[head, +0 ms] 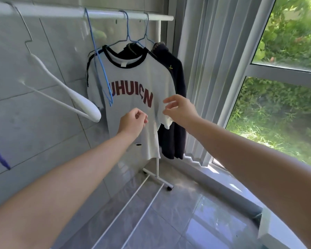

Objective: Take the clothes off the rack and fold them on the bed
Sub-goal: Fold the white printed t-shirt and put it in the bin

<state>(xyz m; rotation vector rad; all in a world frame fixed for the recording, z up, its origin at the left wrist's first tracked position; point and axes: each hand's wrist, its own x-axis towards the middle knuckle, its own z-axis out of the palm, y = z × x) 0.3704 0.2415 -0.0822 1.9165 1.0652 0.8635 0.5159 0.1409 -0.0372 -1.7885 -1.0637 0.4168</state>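
While hanging from a blue wire hanger (131, 39) on the white rack (129, 16), just in front of a dark garment (176, 97), the white T-shirt (131, 79) looks light, soft and limp; likely to sag and bunch rather than hold shape, so best taken at the shoulders by the collar, or lifted off by the hanger hook. Below the shirt's red lettering, left hand (132, 122) loosely curled and right hand (180, 109) half spread, neither gripping cloth; empty white hanger (66, 88) dangling left of the shirt.
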